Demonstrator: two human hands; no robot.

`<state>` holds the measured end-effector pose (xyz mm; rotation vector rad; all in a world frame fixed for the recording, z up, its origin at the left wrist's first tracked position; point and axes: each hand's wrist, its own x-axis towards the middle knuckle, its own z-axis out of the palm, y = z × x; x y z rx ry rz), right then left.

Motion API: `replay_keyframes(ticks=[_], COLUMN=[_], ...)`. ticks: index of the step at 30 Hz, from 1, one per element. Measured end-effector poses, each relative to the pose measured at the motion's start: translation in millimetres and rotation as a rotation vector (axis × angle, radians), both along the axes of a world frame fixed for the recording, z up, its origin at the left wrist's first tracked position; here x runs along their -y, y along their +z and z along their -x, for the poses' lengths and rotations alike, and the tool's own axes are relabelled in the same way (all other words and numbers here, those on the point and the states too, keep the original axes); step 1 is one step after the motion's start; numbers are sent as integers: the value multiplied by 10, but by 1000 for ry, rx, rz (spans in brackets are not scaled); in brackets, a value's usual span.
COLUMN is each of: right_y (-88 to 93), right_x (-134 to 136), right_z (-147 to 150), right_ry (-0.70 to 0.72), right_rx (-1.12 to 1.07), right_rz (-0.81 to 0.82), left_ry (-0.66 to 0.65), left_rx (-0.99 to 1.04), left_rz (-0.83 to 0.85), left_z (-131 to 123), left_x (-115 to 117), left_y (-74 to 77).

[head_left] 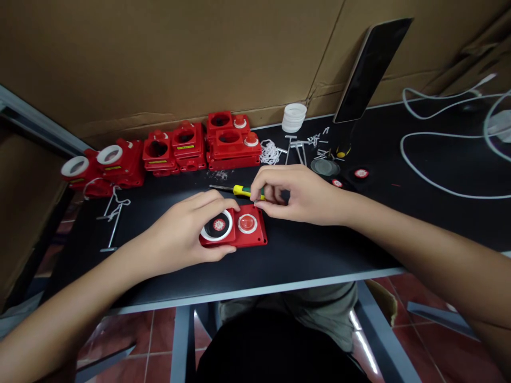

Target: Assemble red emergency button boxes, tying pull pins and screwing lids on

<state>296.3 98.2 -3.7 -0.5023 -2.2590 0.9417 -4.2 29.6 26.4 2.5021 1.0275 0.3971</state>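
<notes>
A red fire alarm call-point housing (260,234) lies flat on the black table before me. On its left part sits a white ring (204,234) around a black disc with a red-and-white label (219,225); on its right part is a round red button (247,223) in a pale collar. My left hand (191,229) is closed around the housing's left end, thumb at the near edge. My right hand (289,194) pinches a small screw (255,203) at the housing's far right corner. Just behind, partly covered by the right fingers, lies a screwdriver (239,190) with a yellow-green handle.
Several red housings (187,149) line the cardboard wall. White rings (294,118) are stacked behind, near white cord (270,152), metal T-shaped pieces (297,146), loose screws (323,154) and clear discs (325,167). A phone-like dark panel (371,69) leans right, beside a white cable (431,181).
</notes>
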Motion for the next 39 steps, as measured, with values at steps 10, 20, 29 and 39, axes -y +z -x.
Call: replay_keyframes(ticks=[10, 20, 29, 39], right_y=[-12, 48, 6, 0], right_x=[58, -11, -12, -144], right_z=[-8, -113, -129, -200], right_ry=[24, 101, 86, -110], right_rx=[53, 105, 115, 291], right_rz=[-136, -183, -386, -493], left_ry=[-13, 0, 19, 38], left_rx=[3, 12, 52, 45], left_rz=[-2, 23, 9, -9], left_z=[-10, -10, -7, -15], left_x=[15, 38, 65, 97], left_y=[-17, -46, -90, -98])
